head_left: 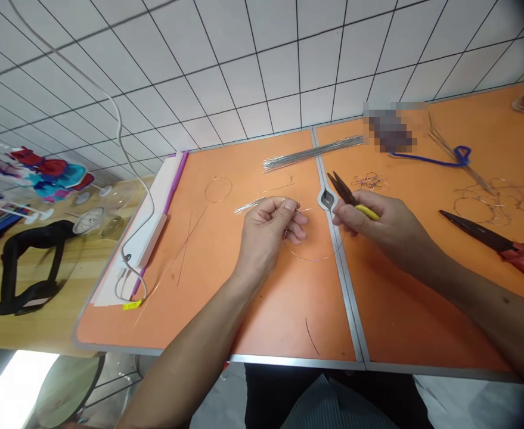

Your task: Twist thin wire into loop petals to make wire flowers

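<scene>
My left hand (273,223) pinches a thin wire over the orange table, with thumb and forefinger pressed together. From it a large wire loop (314,260) curves toward my right hand. My right hand (373,217) is wrapped around pliers (366,211) with yellow handles; their dark, pointed jaws are slightly apart and aim up and to the left. Nothing shows between the jaws. Just left of them is the metal table clasp (328,199) on the seam. Behind my hands lies a bundle of straight wires (310,154), and a small wire ring (218,189) rests farther left.
Red-handled pliers (507,247) lie at the right, near tangled wire (480,205). A blue cord (436,161) is at the back right. A white power strip (143,247) with a cable lies at the left, and a black strap (9,268) beyond it.
</scene>
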Tool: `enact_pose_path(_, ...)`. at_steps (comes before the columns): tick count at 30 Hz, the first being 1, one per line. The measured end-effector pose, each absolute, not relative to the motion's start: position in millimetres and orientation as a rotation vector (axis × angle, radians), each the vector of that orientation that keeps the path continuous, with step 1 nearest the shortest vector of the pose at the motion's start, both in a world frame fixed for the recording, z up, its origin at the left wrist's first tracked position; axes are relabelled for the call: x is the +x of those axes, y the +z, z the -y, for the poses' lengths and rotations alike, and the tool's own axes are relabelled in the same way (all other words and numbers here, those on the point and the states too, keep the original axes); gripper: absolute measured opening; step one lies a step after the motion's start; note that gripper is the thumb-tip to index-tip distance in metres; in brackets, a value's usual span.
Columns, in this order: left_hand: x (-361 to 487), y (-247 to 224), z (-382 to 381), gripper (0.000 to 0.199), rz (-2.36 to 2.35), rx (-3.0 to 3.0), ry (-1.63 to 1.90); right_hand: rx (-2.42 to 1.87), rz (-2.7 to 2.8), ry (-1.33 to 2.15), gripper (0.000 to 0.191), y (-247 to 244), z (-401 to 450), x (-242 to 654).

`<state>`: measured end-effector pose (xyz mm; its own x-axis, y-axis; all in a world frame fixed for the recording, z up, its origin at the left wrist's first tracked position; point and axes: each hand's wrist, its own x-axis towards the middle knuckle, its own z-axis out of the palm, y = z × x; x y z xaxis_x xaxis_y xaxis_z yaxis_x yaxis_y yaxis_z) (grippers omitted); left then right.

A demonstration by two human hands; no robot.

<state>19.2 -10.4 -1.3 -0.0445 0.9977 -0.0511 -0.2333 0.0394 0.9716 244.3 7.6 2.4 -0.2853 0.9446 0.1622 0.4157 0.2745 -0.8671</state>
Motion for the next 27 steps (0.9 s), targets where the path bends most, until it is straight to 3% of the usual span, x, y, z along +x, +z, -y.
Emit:
enact_pose_path(4,20.6,-3.5,11.8,0.035,-1.079,1.006,1.267,-1.258,1.805,1.005,0.019,6.8,0.0,239.3)
enact_pose_path(27,7.9,-1.7,1.0,0.03,-0.756,0.821,0.954,-1.273,1.697,1.202,0.024,-2.3,-6.6,249.7)
